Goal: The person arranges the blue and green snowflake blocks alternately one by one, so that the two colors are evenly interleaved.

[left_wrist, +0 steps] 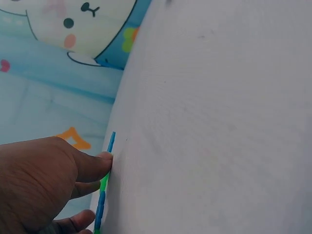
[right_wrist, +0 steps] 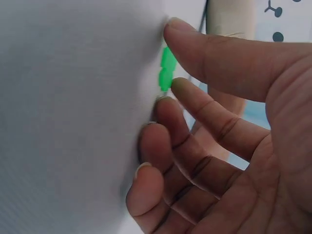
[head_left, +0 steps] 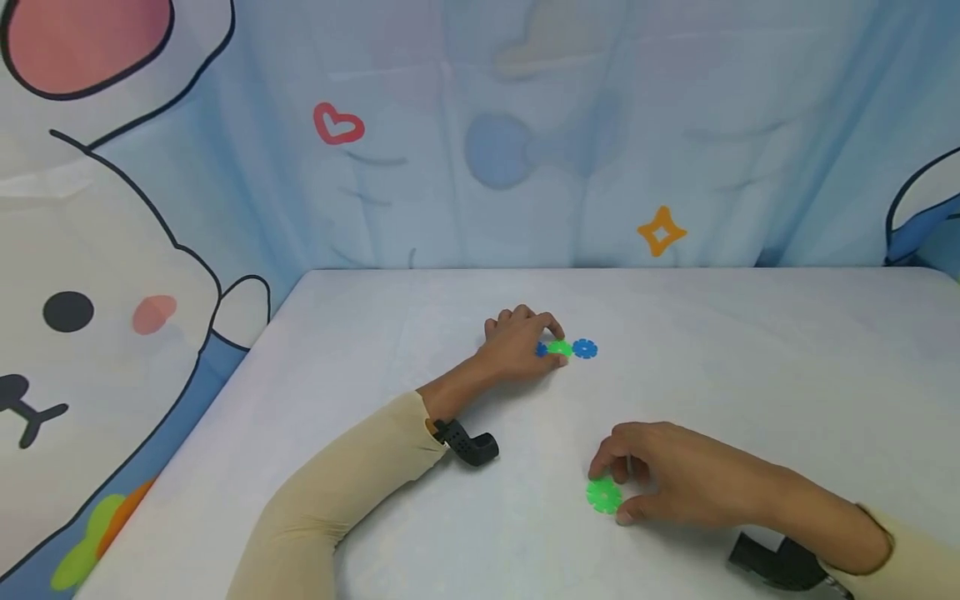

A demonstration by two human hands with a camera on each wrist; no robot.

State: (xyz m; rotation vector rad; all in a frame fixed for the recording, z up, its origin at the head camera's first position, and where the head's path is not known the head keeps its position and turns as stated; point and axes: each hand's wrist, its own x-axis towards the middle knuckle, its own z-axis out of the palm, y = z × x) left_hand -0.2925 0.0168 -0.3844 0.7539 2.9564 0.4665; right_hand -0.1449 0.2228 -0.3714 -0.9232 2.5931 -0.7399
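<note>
Near the far middle of the table, my left hand (head_left: 519, 343) pinches a green notched plastic disc (head_left: 559, 348) between thumb and fingers. A blue notched disc (head_left: 585, 348) adjoins its right side, and another blue disc (head_left: 541, 349) shows partly beneath the hand. Edge-on in the left wrist view, these blue (left_wrist: 100, 209) and green pieces form a line. Closer to me, my right hand (head_left: 693, 475) holds a single green notched disc (head_left: 603, 495) by its edge, between thumb and index finger. That green disc (right_wrist: 166, 68) looks thin in the right wrist view, partly behind the thumb.
A white cloth-covered table (head_left: 420, 317) lies under both hands. Behind it hangs a light blue curtain (head_left: 420, 192) with cartoon prints. Black wrist devices sit on the left wrist (head_left: 471, 446) and the right wrist (head_left: 780, 562).
</note>
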